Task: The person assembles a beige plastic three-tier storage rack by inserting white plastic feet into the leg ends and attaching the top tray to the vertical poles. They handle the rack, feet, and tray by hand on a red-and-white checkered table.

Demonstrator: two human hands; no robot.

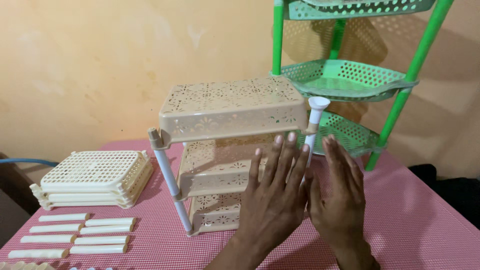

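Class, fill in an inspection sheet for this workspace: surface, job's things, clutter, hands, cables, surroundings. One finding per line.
Surface: table under a pink checked mat.
Job's things: beige three-tier rack, upright; white post at its right corner.
Clutter: stacked cream trays; loose cream tubes in rows; green rack behind.
Hands: left hand and right hand open, fingers flat, in front of the beige rack; holding nothing.
Cables: blue hose at the left edge.
Surroundings: plain yellowish wall.
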